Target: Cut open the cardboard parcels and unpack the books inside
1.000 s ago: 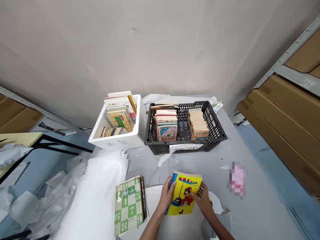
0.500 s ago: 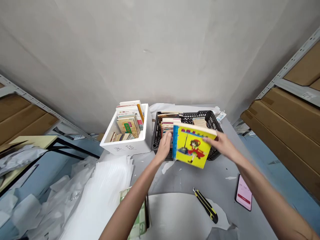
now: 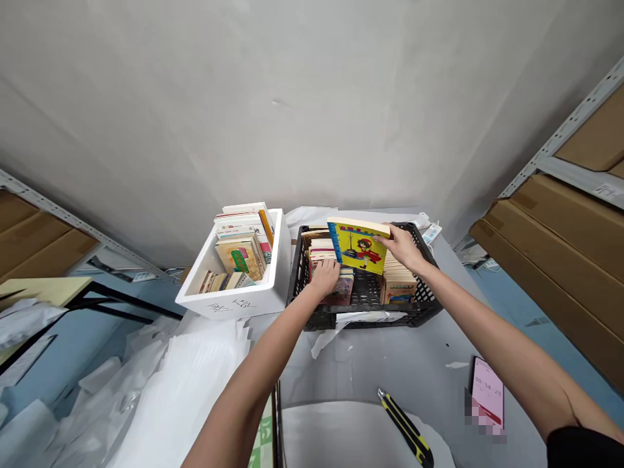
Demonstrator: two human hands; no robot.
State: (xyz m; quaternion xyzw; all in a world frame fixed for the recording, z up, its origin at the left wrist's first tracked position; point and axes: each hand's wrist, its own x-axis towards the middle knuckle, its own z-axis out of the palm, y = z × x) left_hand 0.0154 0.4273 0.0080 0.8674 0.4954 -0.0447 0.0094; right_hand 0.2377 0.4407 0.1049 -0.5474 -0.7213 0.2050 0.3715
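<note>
A yellow picture book (image 3: 358,250) with a blue spine and a red-hooded figure on its cover is tilted above the black plastic crate (image 3: 375,316). My right hand (image 3: 402,248) grips its upper right edge, thumb on the cover. Down at the crate's left row of books (image 3: 322,249), my left hand (image 3: 325,276) lies with extended fingers against the books, next to a front book with a pinkish cover (image 3: 344,289). It is apart from the yellow book's lower left corner or just touching it; I cannot tell which. Another row of books (image 3: 398,286) stands in the crate's right side.
Left of the crate stands a white foam box (image 3: 280,260) holding several books. White foam sheets (image 3: 195,370) lie at the table's left. In front are a yellow-black utility knife (image 3: 405,426), a green-patterned book (image 3: 263,435) and a phone (image 3: 487,387). Cartons (image 3: 550,260) fill the right shelf.
The yellow book has moved back and slightly left, from in front of the crate to above it. My left hand has let go of it and dropped to the left row.
</note>
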